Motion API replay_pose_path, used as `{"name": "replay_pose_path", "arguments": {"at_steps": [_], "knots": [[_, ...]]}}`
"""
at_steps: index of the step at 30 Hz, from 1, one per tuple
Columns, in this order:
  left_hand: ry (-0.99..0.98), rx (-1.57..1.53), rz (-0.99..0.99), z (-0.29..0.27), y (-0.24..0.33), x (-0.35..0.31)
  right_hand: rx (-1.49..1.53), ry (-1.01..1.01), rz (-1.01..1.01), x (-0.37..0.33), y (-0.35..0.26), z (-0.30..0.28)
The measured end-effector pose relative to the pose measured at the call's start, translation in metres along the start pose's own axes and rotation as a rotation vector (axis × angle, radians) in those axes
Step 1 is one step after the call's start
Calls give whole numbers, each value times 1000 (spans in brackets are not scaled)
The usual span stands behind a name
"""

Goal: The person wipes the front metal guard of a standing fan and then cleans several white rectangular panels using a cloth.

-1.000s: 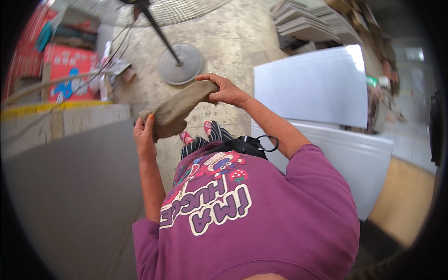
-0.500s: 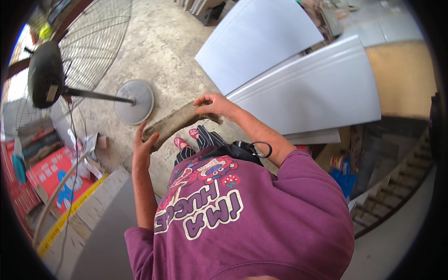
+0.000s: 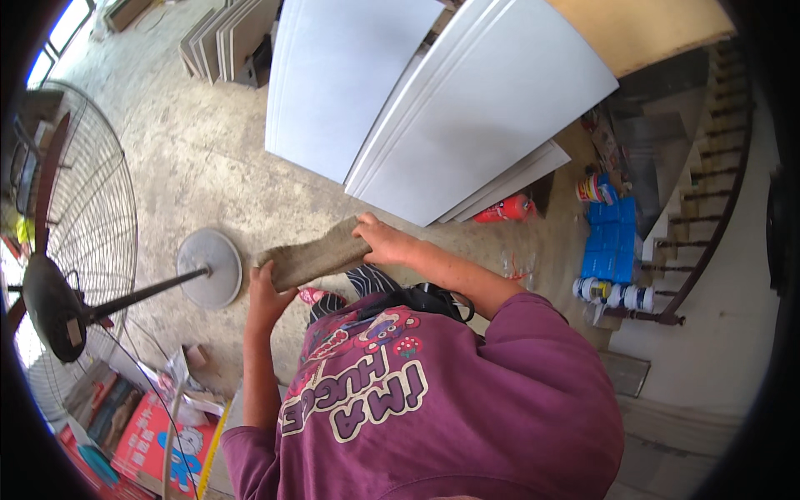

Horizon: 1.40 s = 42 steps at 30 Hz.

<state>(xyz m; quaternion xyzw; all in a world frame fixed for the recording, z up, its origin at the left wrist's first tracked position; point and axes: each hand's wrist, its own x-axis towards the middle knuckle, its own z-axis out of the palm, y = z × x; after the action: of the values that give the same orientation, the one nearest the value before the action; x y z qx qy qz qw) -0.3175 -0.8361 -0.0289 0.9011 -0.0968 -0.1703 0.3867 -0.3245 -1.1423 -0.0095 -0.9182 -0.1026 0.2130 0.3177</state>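
I see L hand point(image 3: 268, 293) & R hand point(image 3: 385, 243) gripping ends of grey slab point(image 3: 315, 255); L fingers hidden behind it.

Both hands hold a flat grey-brown stone slab point(image 3: 315, 257) in front of the purple shirt point(image 3: 433, 408). The left hand point(image 3: 268, 293) supports its lower end from below, and the right hand point(image 3: 385, 242) grips its upper end. A pedestal fan point(image 3: 75, 275) stands on the concrete floor point(image 3: 200, 150) at left. White panels point(image 3: 467, 108) lie beyond the slab.
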Motion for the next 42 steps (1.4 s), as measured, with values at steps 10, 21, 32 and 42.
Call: {"name": "replay_pose_path", "arguments": {"at_steps": [10, 21, 32, 42], "knots": [[-37, 283, 324, 33, 96, 72, 39, 326, 14, -64, 58, -86], [60, 108, 459, 73, 244, 176, 137, 728, 184, -131, 129, -212], [63, 58, 581, 105, 354, 243, -35, 928, 219, -160, 183, -297], [247, 155, 615, 91, 453, 334, -152, 1204, 475, -148, 191, -365]]}}
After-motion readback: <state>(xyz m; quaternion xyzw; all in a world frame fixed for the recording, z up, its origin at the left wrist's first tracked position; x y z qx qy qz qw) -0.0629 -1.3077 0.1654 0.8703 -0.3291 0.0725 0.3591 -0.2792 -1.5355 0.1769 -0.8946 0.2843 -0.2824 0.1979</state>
